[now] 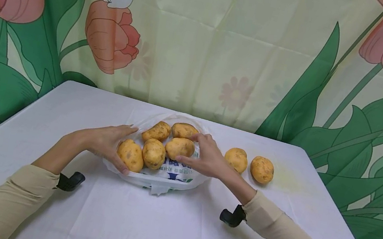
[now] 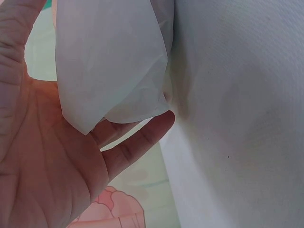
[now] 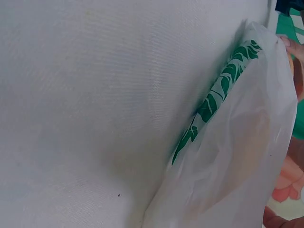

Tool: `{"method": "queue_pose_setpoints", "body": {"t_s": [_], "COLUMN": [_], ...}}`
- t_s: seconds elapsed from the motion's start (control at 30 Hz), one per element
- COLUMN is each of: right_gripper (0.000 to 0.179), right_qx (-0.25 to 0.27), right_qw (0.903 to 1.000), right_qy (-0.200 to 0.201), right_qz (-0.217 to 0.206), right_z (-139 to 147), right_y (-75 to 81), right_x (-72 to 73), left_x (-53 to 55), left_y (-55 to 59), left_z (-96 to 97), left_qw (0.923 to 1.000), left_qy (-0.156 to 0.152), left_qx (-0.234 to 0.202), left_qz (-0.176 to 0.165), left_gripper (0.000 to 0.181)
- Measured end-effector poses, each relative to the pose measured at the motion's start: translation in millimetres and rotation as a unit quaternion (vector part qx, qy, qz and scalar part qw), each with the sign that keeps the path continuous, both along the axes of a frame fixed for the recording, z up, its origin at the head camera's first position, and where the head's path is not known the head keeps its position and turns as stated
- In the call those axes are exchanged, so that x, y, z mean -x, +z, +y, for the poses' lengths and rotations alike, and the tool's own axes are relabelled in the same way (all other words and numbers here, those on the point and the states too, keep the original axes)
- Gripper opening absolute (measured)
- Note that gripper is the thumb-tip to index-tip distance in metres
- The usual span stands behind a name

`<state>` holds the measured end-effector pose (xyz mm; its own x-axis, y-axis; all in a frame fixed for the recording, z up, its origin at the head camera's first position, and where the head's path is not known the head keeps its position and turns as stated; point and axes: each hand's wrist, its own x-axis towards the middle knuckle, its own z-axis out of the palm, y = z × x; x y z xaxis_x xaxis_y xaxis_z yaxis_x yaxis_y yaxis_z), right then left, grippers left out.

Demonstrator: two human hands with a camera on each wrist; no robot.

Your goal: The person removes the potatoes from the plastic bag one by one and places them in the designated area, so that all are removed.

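A white plastic bag [image 1: 165, 182] lies spread open on the table, with several potatoes inside it. At its left side is my left hand [image 1: 104, 142], thumb beside the nearest-left potato [image 1: 130, 155] and fingers stretched toward the bag's far edge. The left wrist view shows the palm [image 2: 47, 161] spread against the bag's white film [image 2: 111, 61]. My right hand [image 1: 208, 156] reaches over the right rim and grips a potato [image 1: 179, 148] between thumb and fingers. In the right wrist view, the bag's side [image 3: 247, 137] hides most of that hand.
Two loose potatoes [image 1: 236, 160] [image 1: 262, 170] lie on the white table [image 1: 141, 230] to the right of the bag, near my right forearm. Behind the table hangs a curtain [image 1: 204, 45] printed with tulips and a rabbit.
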<state>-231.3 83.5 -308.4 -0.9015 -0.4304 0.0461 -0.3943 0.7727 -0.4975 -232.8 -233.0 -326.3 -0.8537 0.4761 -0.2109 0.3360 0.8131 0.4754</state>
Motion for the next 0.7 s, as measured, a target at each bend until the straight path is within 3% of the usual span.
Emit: {"method": "queue_pose_setpoints", "body": {"t_s": [0.7], "right_gripper": [0.081], "right_qx": [-0.032], "right_qw": [0.9981], "right_qy": [-0.030], "right_qz": [-0.044], "right_z": [-17.3], "right_y": [-6.4], "right_x": [14.5], "left_x": [1.1], "left_y": [-1.1], "left_z": [-1.4], "left_qw": [1.0000], "left_qy": [0.000], "left_qx": [-0.002], "left_qz": [-0.001], "left_gripper": [0.138]}}
